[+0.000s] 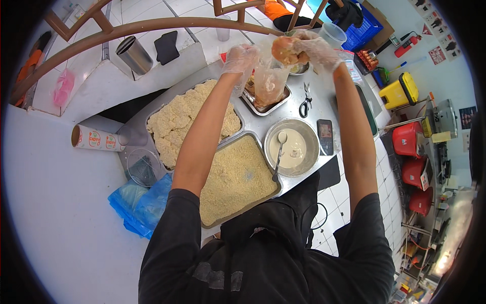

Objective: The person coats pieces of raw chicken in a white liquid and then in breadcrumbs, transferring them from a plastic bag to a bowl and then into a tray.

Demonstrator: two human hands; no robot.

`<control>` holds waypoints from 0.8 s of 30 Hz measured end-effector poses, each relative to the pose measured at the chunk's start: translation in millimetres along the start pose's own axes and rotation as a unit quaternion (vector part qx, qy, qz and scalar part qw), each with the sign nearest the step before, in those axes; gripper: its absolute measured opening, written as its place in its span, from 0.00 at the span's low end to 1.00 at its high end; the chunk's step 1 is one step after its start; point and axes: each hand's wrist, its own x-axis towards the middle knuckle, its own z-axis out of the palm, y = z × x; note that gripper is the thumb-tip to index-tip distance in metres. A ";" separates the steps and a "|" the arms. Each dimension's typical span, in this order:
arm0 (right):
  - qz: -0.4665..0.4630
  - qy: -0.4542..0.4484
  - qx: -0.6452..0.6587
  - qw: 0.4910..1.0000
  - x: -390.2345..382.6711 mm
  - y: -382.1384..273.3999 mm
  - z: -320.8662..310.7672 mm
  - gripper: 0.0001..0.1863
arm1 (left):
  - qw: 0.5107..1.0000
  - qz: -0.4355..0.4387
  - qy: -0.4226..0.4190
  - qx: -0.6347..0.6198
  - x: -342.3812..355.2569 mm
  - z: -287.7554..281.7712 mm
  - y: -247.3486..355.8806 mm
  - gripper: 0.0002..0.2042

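Observation:
My left hand [240,61], in a clear plastic glove, grips the top of a plastic bag [269,88] standing in a small steel tray [268,109]. Above the bag, my gloved right hand [316,49] holds an orange-brown piece of food, apparently meat [283,50]. A tray of pale crumb-coated pieces [174,121] lies left of the bag, with a tray of loose crumbs [233,172] nearer me. To its right are a bowl of white batter [296,154] with a spoon [282,139], black scissors [304,106] and a phone [325,137].
A brown metal rail [192,23] arches beyond the counter. A steel cylinder [134,54], a paper roll [96,138], a wire strainer [142,167] and blue bags [134,205] sit leftward. A person in orange [276,9] is beyond the rail. Red tubs [407,137] line the right side.

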 end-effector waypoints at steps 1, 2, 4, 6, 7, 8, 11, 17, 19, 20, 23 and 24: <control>-0.014 0.007 0.000 1.000 -11.6 -7.5 -5.9 0.12 | 1.000 0.006 -0.006 -0.012 -1.1 4.1 2.1 0.13; -0.026 0.009 0.002 1.000 -22.2 -13.8 -6.2 0.12 | 1.000 0.008 -0.007 -0.023 -4.0 4.6 -1.5 0.13; -0.027 -0.002 -0.010 1.000 -50.7 -28.9 -4.4 0.11 | 1.000 0.016 0.005 0.019 -0.8 -2.0 -9.2 0.12; 0.020 -0.026 -0.034 0.999 -83.2 -37.2 2.9 0.10 | 0.998 0.028 0.007 0.058 6.6 -8.2 -25.2 0.12; 0.066 -0.045 -0.048 0.996 -99.8 -37.0 8.3 0.10 | 0.996 0.036 0.005 0.078 10.2 -10.7 -35.3 0.12; 0.114 -0.065 -0.064 0.989 -117.6 -34.2 14.2 0.10 | 0.997 0.061 -0.011 0.047 15.0 -10.9 -42.8 0.11; 0.245 -0.034 0.023 0.969 -172.1 2.6 46.7 0.06 | 0.994 0.023 -0.028 0.104 -12.3 0.6 -4.6 0.17; 0.260 -0.037 -0.133 0.956 -216.7 112.4 61.9 0.08 | 0.981 0.072 -0.005 0.177 9.9 5.4 -28.0 0.20; 0.264 -0.012 -0.047 0.963 -224.7 114.0 65.2 0.09 | 0.990 0.009 0.034 0.137 0.9 7.0 -25.7 0.20; 0.237 -0.007 -0.057 0.970 -228.4 118.6 61.6 0.10 | 0.989 0.024 0.012 0.145 -1.3 3.1 -24.0 0.20; 0.149 0.002 -0.110 0.983 -238.1 116.2 60.6 0.14 | 0.985 0.038 -0.041 0.164 -3.4 -2.5 -7.1 0.20; 0.120 0.002 -0.129 0.984 -242.1 114.0 61.8 0.16 | 0.983 0.018 -0.052 0.173 -7.0 -1.8 -2.9 0.21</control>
